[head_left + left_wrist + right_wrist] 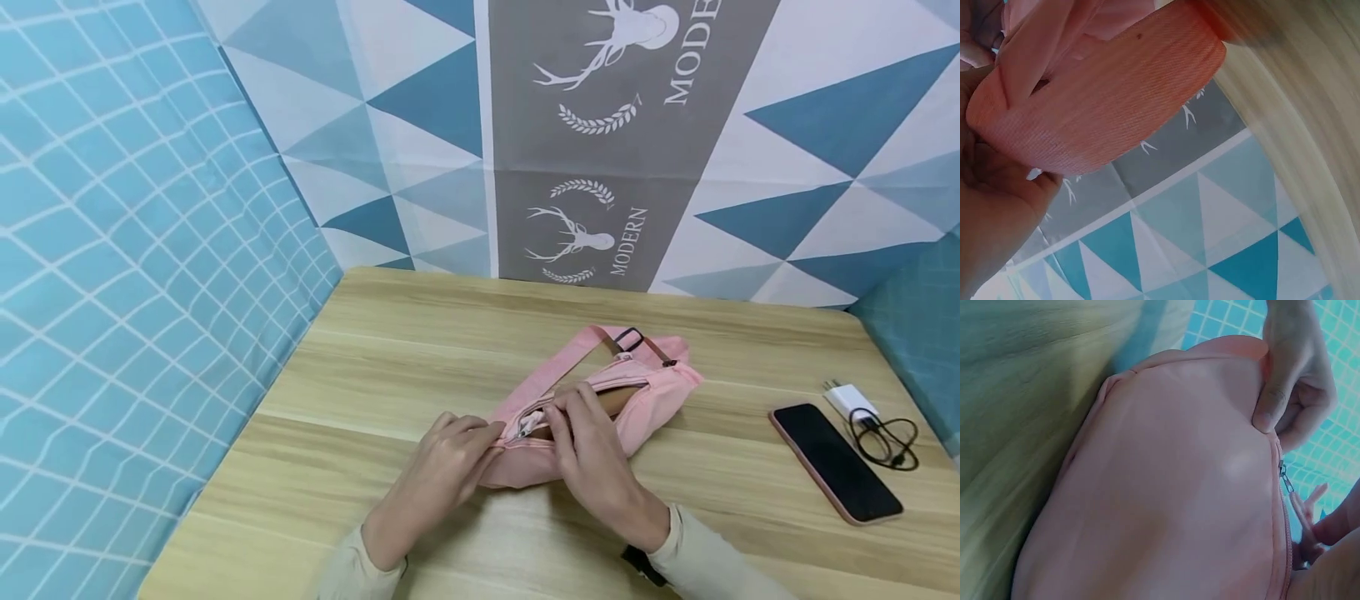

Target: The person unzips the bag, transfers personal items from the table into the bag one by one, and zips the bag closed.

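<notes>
A pink fabric bag (648, 408) with a shoulder strap (551, 367) lies on the wooden table, its long zipper partly unzipped and a brown lining (615, 402) showing inside. My left hand (450, 454) pinches the bag's left end beside the zipper; the thumb (1266, 419) presses on the fabric in the right wrist view. In that view the metal zipper slider (1283, 470) sits close to that hand. Its pink pull (1302, 515) runs to the curled fingers of my right hand (596, 458), which pinch it. The strap (1110, 100) fills much of the left wrist view.
To the right lies a smartphone (836, 462) with a dark screen and pink edge. Beyond it are a white plug charger (851, 402) and a coiled black cable (888, 442). Patterned cloth (420, 150) stands behind the table, and blue gridded cloth (150, 250) on the left.
</notes>
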Demonstrator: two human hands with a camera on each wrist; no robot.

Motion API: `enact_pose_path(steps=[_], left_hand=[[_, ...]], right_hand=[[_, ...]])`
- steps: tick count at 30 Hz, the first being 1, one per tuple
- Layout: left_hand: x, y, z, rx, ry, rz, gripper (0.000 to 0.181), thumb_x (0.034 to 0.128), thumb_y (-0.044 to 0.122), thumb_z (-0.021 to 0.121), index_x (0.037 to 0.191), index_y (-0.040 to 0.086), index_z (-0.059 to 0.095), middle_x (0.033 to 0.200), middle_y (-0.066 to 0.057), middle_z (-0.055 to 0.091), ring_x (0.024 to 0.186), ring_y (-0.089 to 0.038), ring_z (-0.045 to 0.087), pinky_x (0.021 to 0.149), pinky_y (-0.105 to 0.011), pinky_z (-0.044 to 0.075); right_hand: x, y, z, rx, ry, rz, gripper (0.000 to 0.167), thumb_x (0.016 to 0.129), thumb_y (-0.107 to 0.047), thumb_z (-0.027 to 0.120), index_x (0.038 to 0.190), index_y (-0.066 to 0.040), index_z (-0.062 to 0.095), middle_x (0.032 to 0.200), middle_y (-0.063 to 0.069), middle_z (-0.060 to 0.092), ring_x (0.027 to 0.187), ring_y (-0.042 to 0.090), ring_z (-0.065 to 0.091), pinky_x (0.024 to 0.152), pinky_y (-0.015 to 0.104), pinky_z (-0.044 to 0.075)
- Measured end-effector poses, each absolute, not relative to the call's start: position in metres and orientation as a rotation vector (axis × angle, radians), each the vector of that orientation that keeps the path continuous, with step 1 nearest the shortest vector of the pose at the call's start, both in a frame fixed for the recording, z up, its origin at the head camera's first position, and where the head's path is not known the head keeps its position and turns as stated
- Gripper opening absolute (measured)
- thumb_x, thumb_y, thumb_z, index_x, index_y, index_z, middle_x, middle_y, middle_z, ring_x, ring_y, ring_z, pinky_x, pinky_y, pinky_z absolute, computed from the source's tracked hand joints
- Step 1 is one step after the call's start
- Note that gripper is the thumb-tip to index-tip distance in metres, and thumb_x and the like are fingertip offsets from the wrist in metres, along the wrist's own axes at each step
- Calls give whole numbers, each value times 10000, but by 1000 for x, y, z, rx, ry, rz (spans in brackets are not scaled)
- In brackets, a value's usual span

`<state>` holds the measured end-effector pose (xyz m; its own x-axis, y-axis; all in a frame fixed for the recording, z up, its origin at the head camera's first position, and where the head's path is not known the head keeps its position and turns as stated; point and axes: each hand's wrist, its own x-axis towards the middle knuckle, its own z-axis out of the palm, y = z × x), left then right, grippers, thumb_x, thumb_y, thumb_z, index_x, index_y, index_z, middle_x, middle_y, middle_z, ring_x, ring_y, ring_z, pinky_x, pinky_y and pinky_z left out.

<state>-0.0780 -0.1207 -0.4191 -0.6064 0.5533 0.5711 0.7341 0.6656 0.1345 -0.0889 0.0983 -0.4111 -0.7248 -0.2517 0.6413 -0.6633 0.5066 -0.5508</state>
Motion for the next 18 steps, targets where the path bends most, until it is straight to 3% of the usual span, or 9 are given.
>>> enact_pose_path(steps=[5,8,12,18], left_hand=[[-77,-118,-414,-988,-2520,-499,434,921,352,699,1240,60,660,986,-16,714,930,-160,624,771,-317,469],[-79,-112,-412,-1012,-2584,-371,520,923,401,670,1310,58,613,1027,-15,707,946,-167,595,792,-322,463],[-84,-106,-410,-1086,-2554,-218,457,925,358,667,1268,59,627,1031,-8,708,923,-172,583,775,-316,448],[-93,-104,-409,-1127,-2445,-224,391,929,329,691,1237,90,659,1029,17,723,936,-170,596,749,-310,456]], right_hand=[[-83,101,-416,888,-2264,1130,96,979,-15,557,962,-109,553,927,-44,517,828,65,488,739,145,396],[-81,103,-417,989,-2227,1106,122,964,-140,646,909,-124,538,947,-47,520,879,89,484,782,174,386],[-80,106,-414,1113,-2218,881,299,883,-352,734,800,-169,513,900,-48,485,871,141,448,800,268,352],[-84,117,-402,1158,-2334,613,179,914,-373,690,901,-202,641,826,-92,527,781,107,475,702,291,413]])
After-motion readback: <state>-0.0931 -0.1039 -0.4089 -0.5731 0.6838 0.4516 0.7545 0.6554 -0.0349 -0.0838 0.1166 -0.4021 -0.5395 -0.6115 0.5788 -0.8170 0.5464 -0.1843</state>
